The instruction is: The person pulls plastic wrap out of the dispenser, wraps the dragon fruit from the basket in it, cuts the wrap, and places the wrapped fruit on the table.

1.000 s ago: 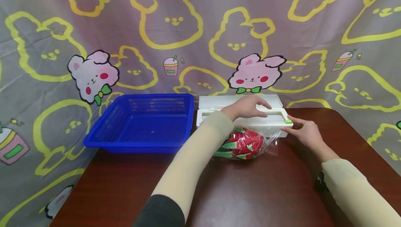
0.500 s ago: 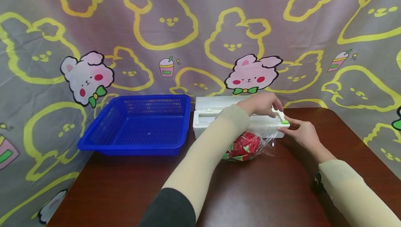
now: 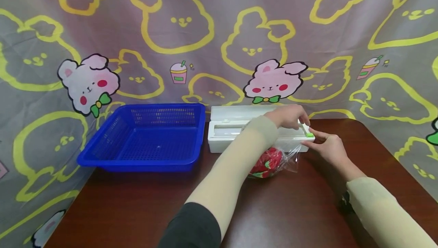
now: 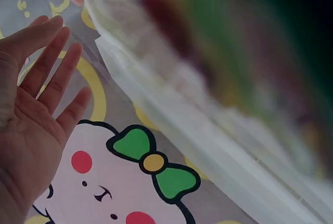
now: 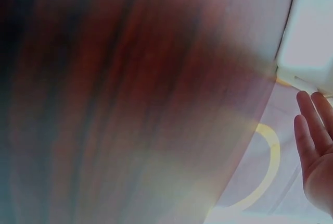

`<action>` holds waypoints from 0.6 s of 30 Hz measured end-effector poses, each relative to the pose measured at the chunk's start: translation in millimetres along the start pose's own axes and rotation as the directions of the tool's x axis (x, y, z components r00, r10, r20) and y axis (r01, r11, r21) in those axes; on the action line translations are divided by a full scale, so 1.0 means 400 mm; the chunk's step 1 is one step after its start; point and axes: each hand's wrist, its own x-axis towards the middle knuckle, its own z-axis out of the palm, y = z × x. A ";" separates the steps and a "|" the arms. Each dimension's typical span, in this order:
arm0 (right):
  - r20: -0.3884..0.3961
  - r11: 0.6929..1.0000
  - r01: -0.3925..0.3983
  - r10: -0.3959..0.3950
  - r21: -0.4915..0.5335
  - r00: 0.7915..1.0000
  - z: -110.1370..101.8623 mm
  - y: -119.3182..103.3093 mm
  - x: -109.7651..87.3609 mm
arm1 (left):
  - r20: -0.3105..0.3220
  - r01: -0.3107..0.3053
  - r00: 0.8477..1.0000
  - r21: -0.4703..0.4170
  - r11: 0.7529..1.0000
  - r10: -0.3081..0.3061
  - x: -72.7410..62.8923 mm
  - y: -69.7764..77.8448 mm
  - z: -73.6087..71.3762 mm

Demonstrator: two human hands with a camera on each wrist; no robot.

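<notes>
A white cling film dispenser (image 3: 222, 145) with its lid (image 3: 236, 113) raised stands at the back of the table. My right hand (image 3: 332, 149) pinches its right end, thumb at the front and index finger on top, beside a green slider (image 3: 309, 135). Palm down, my left hand (image 3: 289, 116) reaches over the box, fingertips near that same end. Its fingers (image 4: 57, 83) look loosely extended in the left wrist view, nothing seen between them. In front of the box lies a film-wrapped dragon fruit (image 3: 268, 162), partly hidden by my left sleeve. Clear film (image 3: 291, 160) stretches from it to the box.
A blue slotted plastic basket (image 3: 137, 164) stands left of the dispenser. The dark brown table (image 3: 287, 210) ends at a patterned cloth backdrop (image 3: 205, 38) right behind these things.
My left hand has moved right along the dispenser to its right end and its fingers have come down. The right hand keeps its grip there. The head view has shifted slightly.
</notes>
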 end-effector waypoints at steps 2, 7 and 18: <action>0.002 1.000 0.001 -0.001 -0.001 1.000 0.000 0.001 -0.001 | 0.010 0.008 1.000 0.026 1.000 -0.009 0.008 0.001 0.005; 0.005 1.000 -0.003 0.003 0.008 1.000 -0.004 0.002 -0.003 | 0.029 -0.011 1.000 0.094 0.996 0.009 0.022 0.012 0.011; -0.001 1.000 0.015 -0.015 0.017 1.000 -0.004 0.003 0.002 | 0.110 0.022 0.994 0.060 0.998 -0.028 0.048 0.018 0.026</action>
